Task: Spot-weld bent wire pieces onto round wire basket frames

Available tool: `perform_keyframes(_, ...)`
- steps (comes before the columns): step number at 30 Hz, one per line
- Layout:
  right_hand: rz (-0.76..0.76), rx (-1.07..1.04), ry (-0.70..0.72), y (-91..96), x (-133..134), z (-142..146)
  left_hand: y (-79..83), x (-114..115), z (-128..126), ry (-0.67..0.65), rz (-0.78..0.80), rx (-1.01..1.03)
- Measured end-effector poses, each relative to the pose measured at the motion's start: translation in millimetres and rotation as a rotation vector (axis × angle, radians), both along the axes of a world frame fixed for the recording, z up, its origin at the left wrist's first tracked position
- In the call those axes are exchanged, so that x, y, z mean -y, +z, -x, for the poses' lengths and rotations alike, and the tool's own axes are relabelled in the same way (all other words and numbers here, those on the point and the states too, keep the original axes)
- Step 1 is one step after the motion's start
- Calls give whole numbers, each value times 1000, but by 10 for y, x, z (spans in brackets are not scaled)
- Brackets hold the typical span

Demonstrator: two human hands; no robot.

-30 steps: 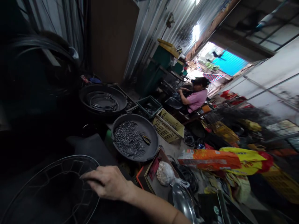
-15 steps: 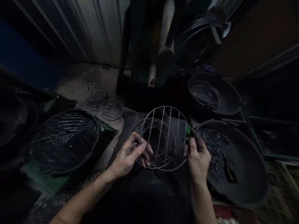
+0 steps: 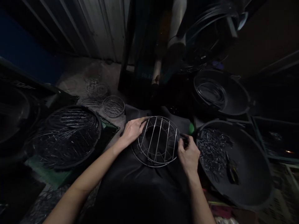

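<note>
A round wire rack [image 3: 158, 140] with parallel bars lies over a second wire ring with spokes, on a black cloth [image 3: 142, 186] in front of me. My left hand [image 3: 133, 129] grips the rack's upper left rim. My right hand [image 3: 188, 153] pinches its right rim with thumb and fingers. A green-handled tool [image 3: 191, 128] pokes out just beyond my right hand.
A black basin [image 3: 254, 193] with several small metal clips and pliers [image 3: 231, 171] sits at the right. Another basin [image 3: 230, 107] with coiled wire is behind it. At the left, a basin [image 3: 99, 130] holds stacked wire racks. A small round rack [image 3: 113, 106] lies near the corrugated wall.
The view swung from the room to the work spot a second ago. Since half a second ago the rack has dropped lower onto the ring, and my left hand moved up to its rim.
</note>
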State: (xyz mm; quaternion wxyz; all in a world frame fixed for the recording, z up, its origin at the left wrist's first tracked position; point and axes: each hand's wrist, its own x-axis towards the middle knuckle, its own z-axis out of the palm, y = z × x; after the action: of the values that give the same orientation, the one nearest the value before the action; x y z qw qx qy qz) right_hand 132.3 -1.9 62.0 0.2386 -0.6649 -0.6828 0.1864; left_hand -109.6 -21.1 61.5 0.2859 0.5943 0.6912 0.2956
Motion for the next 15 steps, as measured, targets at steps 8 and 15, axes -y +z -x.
perform_keyframes(8,81,11,-14,-63,92,-50,-138,-86,48,-135,26,-104)
perform_keyframes(15,200,-144,15,-3,117,-127,-100,-53,197,-133,39,133)
